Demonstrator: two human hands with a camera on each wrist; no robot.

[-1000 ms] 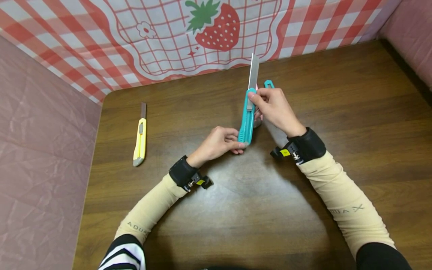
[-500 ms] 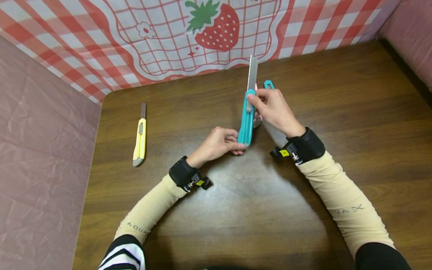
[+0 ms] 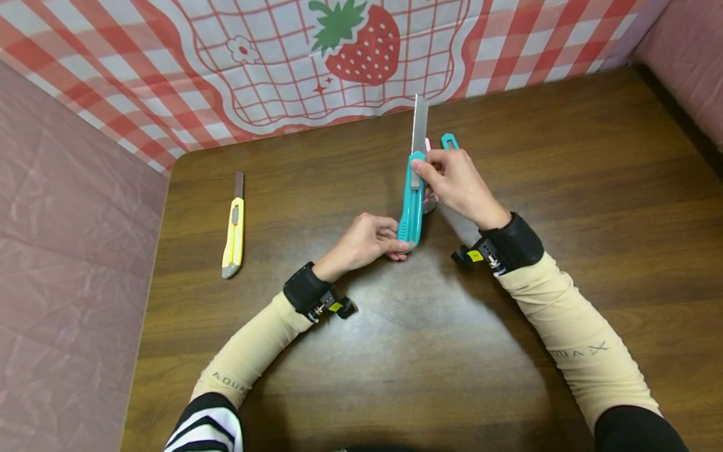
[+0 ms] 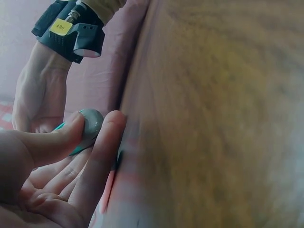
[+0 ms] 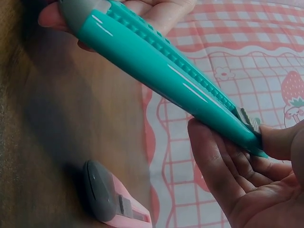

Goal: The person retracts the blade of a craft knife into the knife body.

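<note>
A teal utility knife [image 3: 413, 210] with its blade [image 3: 419, 124] far out stands tilted up between both hands, the blade pointing away toward the wall. My left hand [image 3: 364, 242] pinches the grey end cap [image 4: 91, 127] between thumb and fingers. Near the blade end, my right hand [image 3: 460, 187] grips the body, its thumb at the grey slider [image 5: 248, 118]. On the table behind the teal knife lies a pink utility knife [image 5: 124, 204], mostly hidden in the head view. A teal piece with a slot [image 3: 449, 141] shows beyond the right hand, the rest of it covered.
A yellow utility knife [image 3: 234, 235] with its blade out lies at the left of the wooden table [image 3: 395, 364]. A red-and-white strawberry cloth [image 3: 271, 63] hangs along the back. Pink fabric [image 3: 62, 251] borders the left side, with more at the far right.
The blade end of the teal utility knife and my right hand have shifted slightly left and down. My left hand stays nearly still, keeping its pinch on the end cap.
</note>
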